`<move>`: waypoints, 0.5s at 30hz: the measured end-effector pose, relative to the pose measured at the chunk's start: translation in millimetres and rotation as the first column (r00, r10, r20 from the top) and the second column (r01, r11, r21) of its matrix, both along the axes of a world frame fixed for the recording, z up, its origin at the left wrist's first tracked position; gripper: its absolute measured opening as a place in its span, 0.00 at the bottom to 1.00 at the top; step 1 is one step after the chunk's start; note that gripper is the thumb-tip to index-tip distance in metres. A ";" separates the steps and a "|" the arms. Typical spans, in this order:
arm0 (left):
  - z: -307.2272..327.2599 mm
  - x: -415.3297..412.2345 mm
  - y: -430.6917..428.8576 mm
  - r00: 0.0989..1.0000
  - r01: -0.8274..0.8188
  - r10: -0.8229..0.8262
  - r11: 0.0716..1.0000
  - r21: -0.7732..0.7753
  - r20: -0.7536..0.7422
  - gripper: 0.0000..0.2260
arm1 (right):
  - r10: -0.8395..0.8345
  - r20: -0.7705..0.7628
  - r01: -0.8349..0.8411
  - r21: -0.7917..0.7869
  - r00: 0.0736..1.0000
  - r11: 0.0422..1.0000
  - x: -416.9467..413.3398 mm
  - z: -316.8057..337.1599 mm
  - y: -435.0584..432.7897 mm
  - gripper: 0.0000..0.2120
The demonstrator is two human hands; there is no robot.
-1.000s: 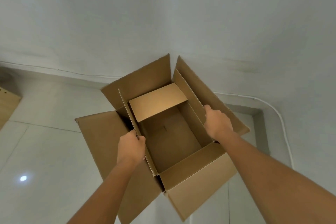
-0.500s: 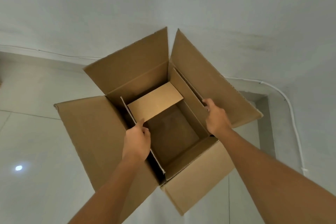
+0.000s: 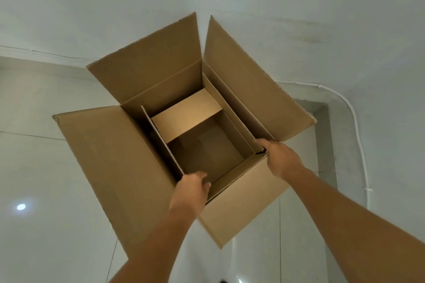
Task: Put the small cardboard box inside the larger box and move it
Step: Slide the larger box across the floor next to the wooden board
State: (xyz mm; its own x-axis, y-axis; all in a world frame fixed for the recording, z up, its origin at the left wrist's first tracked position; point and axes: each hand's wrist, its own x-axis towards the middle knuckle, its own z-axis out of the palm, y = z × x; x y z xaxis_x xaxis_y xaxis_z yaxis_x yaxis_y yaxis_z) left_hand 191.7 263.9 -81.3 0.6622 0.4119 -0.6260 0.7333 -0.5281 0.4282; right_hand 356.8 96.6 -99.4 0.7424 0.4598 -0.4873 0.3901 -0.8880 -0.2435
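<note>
The small cardboard box (image 3: 207, 142) sits open inside the larger box (image 3: 110, 156) on the floor (image 3: 41, 225); my left hand (image 3: 190, 193) and right hand (image 3: 284, 159) curl over its near rim, apparently ready to lift.

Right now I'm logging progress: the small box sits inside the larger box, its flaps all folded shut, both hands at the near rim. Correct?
Not quite. The head view shows the small box open-topped, only one flap folded in. It does sit inside the larger box, left hand and right hand at the near rim.
</note>
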 end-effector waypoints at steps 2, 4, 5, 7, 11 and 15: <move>-10.1 -6.2 -14.3 0.993 0.112 -0.111 0.993 0.035 -0.049 0.18 | 0.043 0.000 -0.043 -0.007 0.999 0.999 -2.1 -2.2 -4.7 0.34; -19.5 -12.4 -25.6 0.977 0.197 -0.189 0.978 0.073 -0.094 0.16 | 0.079 -0.001 -0.079 -0.004 0.997 0.997 -2.0 -5.0 -8.3 0.34; -23.6 -15.2 -29.8 0.969 0.227 -0.217 0.970 0.087 -0.116 0.15 | 0.100 0.001 -0.100 -0.013 0.995 0.995 -1.6 -6.1 -10.2 0.35; -30.5 -20.9 -35.2 0.951 0.288 -0.270 0.950 0.116 -0.152 0.14 | 0.147 0.024 -0.146 -0.033 0.989 0.989 0.1 -8.9 -14.2 0.36; -40.9 -26.9 -32.9 0.931 0.346 -0.321 0.928 0.137 -0.175 0.13 | 0.227 0.086 -0.223 -0.050 0.970 0.973 2.3 -14.2 -16.4 0.34; -46.1 -31.6 -22.4 0.924 0.358 -0.326 0.921 0.152 -0.200 0.10 | 0.310 0.108 -0.303 -0.075 0.945 0.950 -1.2 -16.1 -10.8 0.30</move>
